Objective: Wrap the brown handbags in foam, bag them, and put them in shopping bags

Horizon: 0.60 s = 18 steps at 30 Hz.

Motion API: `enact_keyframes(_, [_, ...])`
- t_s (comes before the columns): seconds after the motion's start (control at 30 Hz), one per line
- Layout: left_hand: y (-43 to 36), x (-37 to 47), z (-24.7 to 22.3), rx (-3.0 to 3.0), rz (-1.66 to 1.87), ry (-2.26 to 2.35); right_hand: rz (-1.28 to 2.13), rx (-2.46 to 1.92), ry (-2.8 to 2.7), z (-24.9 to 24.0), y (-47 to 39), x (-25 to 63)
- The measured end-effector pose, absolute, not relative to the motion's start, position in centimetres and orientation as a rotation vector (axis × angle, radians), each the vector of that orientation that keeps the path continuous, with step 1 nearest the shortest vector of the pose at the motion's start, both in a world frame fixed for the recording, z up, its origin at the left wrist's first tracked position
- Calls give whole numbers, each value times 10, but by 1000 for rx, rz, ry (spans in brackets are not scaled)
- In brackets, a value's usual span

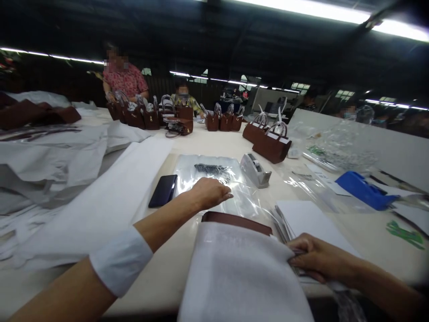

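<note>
Centrally, along the frame's lower edge, white cloth (241, 273) with a brown panel (237, 221) lengthwise left to right at its top, nearer the right hand (313, 257), pinching its right edge, than the left hand (211, 192), curled above clear film (248, 203), with grip impossible to tell.

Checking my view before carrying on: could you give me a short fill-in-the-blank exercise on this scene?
1. The person's ____ hand grips the edge of the white cloth nearest the camera.
2. The dark phone lies to the ____ of the clear plastic.
3. The handbags behind the grey tape dispenser are ____ in colour.

Missing words: right; left; brown.
</note>
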<state>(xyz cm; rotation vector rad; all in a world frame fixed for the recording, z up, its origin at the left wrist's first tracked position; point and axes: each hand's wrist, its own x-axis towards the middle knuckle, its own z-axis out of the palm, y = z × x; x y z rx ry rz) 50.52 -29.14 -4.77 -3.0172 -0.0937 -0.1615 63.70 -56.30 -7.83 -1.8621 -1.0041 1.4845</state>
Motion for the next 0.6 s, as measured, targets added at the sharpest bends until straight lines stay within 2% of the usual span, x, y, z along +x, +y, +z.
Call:
enact_keyframes(0.27, [-323,468,-44,-2992,-89,15,1306,-1850,-634,-135,-593,642])
enact_keyframes(0.33, [-324,454,-51,-2966,-167,-20,1248,-1872,-531,-145,-601,640])
enact_keyframes(0.47, [-315,418,-84,-2941,-515,-391,1185,-1920,-389,-164,-608,633])
enact_keyframes(0.6, [-314,381,-137,-2900,-770,-924,1104,-1966,-349,-181,-610,632])
